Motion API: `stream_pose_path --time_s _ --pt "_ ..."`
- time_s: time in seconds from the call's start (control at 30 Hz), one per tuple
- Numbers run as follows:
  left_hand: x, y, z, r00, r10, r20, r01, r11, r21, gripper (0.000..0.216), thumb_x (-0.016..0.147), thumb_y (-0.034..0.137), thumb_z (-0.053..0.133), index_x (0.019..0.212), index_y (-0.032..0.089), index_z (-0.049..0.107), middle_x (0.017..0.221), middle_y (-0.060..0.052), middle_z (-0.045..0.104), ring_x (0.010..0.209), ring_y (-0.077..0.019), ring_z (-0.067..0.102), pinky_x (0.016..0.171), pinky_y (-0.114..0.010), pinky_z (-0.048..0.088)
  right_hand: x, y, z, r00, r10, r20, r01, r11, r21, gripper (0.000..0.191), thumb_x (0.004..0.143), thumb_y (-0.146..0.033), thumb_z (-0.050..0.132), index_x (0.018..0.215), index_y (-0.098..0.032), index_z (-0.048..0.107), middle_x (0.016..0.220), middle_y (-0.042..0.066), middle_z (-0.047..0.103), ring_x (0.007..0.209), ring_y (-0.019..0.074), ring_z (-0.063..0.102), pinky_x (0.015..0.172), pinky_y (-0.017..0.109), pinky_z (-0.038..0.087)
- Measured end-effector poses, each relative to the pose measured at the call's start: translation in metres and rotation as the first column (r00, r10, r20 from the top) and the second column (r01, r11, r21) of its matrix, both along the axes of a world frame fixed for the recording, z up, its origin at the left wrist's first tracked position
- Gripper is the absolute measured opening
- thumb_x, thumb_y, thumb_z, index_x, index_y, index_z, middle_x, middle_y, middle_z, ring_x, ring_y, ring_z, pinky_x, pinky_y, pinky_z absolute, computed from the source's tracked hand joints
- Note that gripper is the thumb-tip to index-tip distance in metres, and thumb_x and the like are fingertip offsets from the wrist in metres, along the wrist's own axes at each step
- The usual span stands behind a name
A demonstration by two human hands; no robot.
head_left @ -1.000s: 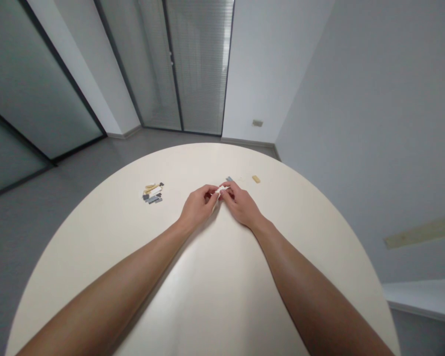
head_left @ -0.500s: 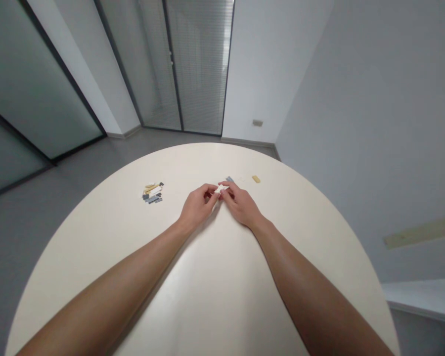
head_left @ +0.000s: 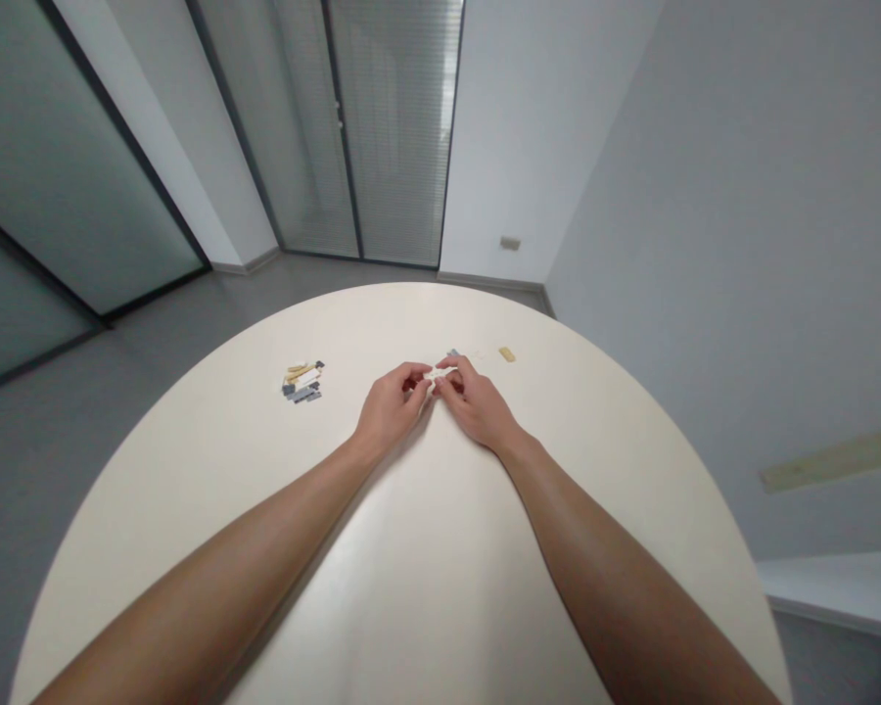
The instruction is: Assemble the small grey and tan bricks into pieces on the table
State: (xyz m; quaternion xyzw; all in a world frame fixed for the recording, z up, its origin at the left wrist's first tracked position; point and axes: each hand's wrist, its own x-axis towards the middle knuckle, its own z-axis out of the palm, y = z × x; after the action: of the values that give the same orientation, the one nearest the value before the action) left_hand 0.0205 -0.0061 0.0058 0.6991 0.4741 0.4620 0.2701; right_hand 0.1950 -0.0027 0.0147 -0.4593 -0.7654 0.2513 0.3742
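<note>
Above the middle of the round table, a small white piece (head_left: 436,373), perhaps a toy building brick, is pinched between my two hands. My left hand (head_left: 393,403) has its thumb and fingertips closed on the left end. From the other side, my right hand (head_left: 479,399) grips it with bent fingers and thumb. Fingertips cover part of the piece, so its full shape is hidden. Just beyond my right fingers lies a grey piece (head_left: 452,352), partly covered by them. A tan flat piece (head_left: 507,354) rests farther right.
On the left of the white table (head_left: 426,587) sits a loose pile of small grey, white and tan pieces (head_left: 303,382). Very small pale bits lie between my right hand and the tan piece. Glass partitions and walls stand beyond the table's curved edge.
My fingers have shifted slightly around the white piece, and its angle has changed a little. Both forearms and the pieces on the table stay where they were.
</note>
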Motion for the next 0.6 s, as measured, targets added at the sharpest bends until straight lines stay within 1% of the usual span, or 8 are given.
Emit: stream_pose_path --time_s 0.2,0.43,0.6 --pt "0.0015 -0.0023 0.0045 1.000 0.016 0.007 -0.016 1.000 -0.006 0.022 0.094 0.027 0.055 0.110 0.019 0.068 0.104 -0.008 0.075 0.091 -0.0189 0.069 0.087 -0.035 0.054 0.0001 0.0005 -0.0002 1.000 0.000 -0.004 0.000 1.000 -0.017 0.018 0.099 -0.034 0.050 0.115 -0.024 0.053 0.091 0.003 0.075 0.080 0.0193 0.068 0.073 0.030 0.046" --pt "0.0010 -0.0014 0.0024 1.000 0.024 0.006 -0.024 1.000 -0.007 0.024 0.094 0.026 0.054 0.113 0.018 0.066 0.103 -0.008 0.074 0.091 -0.0186 0.068 0.087 -0.034 0.053 -0.0004 0.0005 -0.0004 1.000 -0.006 0.002 0.006 1.000 -0.013 0.018 0.097 -0.034 0.055 0.111 -0.024 0.055 0.090 0.003 0.075 0.079 0.0185 0.067 0.071 0.029 0.045" --pt "0.0008 -0.0012 0.0018 0.999 0.037 0.000 -0.037 0.999 -0.001 0.024 0.093 0.026 0.054 0.113 0.018 0.065 0.096 -0.006 0.073 0.086 -0.0175 0.067 0.083 -0.032 0.052 -0.0001 0.0013 -0.0017 1.000 -0.008 0.017 0.008 1.000 0.005 0.018 0.095 -0.035 0.058 0.109 -0.024 0.057 0.090 0.002 0.074 0.080 0.0185 0.067 0.073 0.030 0.046"
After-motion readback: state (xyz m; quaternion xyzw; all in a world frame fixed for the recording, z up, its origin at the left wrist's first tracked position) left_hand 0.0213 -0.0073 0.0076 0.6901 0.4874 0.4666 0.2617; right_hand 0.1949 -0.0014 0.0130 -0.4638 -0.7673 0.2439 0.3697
